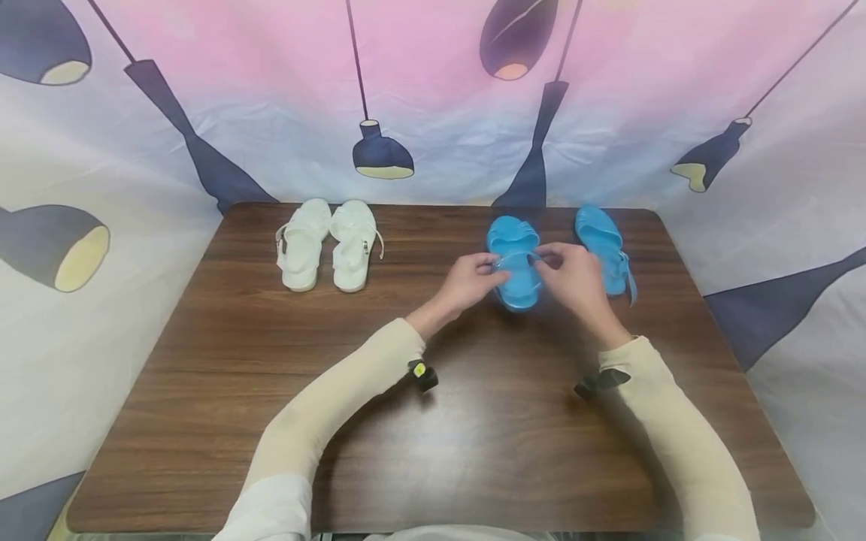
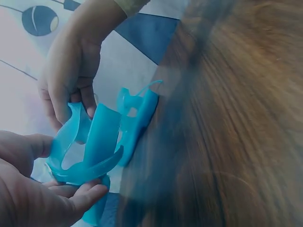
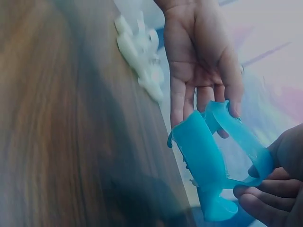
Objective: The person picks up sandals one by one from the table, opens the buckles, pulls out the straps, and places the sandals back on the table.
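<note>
A blue sandal (image 1: 519,289) is held between both hands, lifted off the wooden table in the wrist views. My left hand (image 1: 470,284) grips its left side; in the right wrist view that hand's fingers (image 3: 177,106) reach beneath the sole, with the thumb on the strap. On the other side, my right hand (image 1: 573,276) pinches the strap (image 3: 244,137) between thumb and fingers. A second blue sandal (image 1: 601,240) lies to the right, partly hidden behind the right hand, its loose strap hanging off its side.
A pair of white sandals, the left one (image 1: 301,252) and the right one (image 1: 352,248), stands at the table's back left. Behind the brown table (image 1: 271,421) hangs a printed cloth (image 1: 284,98) with lamp shapes, close to the back edge.
</note>
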Tool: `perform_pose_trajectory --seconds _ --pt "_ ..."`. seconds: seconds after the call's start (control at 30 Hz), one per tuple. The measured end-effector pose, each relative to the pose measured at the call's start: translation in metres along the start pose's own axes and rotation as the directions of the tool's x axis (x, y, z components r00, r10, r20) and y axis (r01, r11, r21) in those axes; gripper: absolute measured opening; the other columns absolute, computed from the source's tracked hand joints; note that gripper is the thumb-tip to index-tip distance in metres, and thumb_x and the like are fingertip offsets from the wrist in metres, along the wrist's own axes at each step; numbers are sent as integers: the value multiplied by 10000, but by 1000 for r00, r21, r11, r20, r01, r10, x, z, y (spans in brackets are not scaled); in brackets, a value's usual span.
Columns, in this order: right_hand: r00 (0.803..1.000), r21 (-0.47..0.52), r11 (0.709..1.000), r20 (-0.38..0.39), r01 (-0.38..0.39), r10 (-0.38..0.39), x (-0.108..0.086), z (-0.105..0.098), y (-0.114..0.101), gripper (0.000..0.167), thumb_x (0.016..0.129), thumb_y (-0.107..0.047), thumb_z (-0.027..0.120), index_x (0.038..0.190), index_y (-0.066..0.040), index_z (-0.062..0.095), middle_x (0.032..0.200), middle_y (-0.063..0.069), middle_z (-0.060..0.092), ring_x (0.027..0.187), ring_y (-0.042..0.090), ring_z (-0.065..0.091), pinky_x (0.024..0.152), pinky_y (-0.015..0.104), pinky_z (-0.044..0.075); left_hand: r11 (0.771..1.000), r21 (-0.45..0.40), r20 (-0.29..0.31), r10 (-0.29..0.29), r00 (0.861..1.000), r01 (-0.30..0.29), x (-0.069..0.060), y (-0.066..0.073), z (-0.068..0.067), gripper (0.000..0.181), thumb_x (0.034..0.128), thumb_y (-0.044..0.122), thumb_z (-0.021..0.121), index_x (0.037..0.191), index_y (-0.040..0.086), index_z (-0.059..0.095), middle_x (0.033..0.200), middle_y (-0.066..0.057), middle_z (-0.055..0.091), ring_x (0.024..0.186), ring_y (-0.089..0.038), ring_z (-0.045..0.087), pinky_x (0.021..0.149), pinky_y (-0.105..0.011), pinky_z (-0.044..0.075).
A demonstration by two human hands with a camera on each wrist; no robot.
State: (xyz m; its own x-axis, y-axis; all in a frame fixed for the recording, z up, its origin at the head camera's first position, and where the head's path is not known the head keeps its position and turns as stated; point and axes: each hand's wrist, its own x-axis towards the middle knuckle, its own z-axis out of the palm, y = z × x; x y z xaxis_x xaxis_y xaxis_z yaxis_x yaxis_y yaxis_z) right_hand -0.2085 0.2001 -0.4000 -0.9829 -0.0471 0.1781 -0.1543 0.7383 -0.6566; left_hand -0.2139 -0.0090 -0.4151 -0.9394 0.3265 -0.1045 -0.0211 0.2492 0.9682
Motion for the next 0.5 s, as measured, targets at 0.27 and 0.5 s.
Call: perform_pose_trajectory --seconds 0.27,0.5 --pt "998 80 997 58 17 -21 -18 13 -26 298 971 -197 688 1237 -68 725 1103 129 755 925 277 718 732 445 595 999 39 -10 20 1000 -20 -40 -4 -28 532 998 274 689 1442 17 548 1428 -157 600 1294 -255 603 1014 -385 529" --pt "992 182 983 120 16 -38 -32 29 -38 275 952 -191 723 1201 -76 743 1079 108 762 920 249 736 728 407 617 998 65 -17 -4 1000 5 -69 -10 -48 516 1001 289 683 1438 44 558 1435 -148 595 1296 -268 601 1008 -398 533"
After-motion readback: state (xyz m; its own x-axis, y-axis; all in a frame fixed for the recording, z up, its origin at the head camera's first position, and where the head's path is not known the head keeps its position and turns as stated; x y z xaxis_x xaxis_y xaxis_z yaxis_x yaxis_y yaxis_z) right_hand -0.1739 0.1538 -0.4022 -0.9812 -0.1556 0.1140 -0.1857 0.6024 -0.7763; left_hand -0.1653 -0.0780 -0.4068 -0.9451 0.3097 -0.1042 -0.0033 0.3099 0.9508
